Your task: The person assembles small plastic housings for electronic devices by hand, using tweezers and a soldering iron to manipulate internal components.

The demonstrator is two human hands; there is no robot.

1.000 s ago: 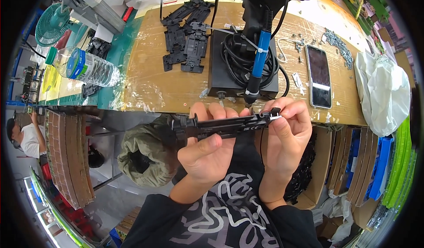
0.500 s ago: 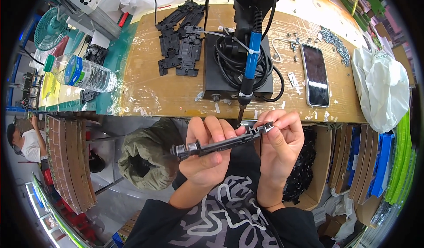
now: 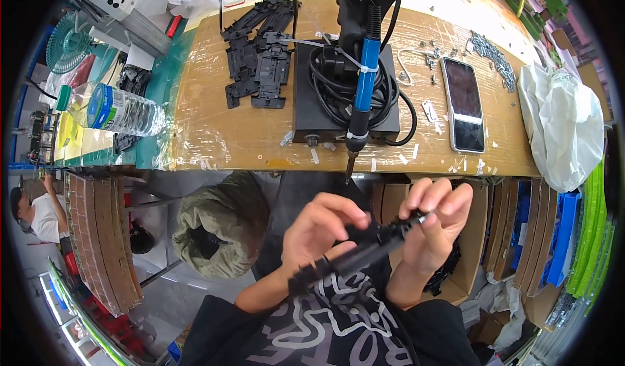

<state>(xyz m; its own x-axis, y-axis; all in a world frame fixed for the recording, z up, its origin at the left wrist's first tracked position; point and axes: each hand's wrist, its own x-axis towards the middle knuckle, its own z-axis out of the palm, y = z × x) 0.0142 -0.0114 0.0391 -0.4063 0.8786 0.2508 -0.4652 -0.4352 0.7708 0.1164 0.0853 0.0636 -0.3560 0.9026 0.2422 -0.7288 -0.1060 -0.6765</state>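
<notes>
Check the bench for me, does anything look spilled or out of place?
Loose screws lie spread directly on the bench, right of the phone, and white scraps litter the bench's front edge. Both look untidy; nothing seems plainly damaged.

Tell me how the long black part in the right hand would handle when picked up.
The long black part is probably stiff: it looks straight, with the right hand at one end. Likely light, given its slim body and fingertip hold. Its small projecting tabs might snag or snap.
</notes>
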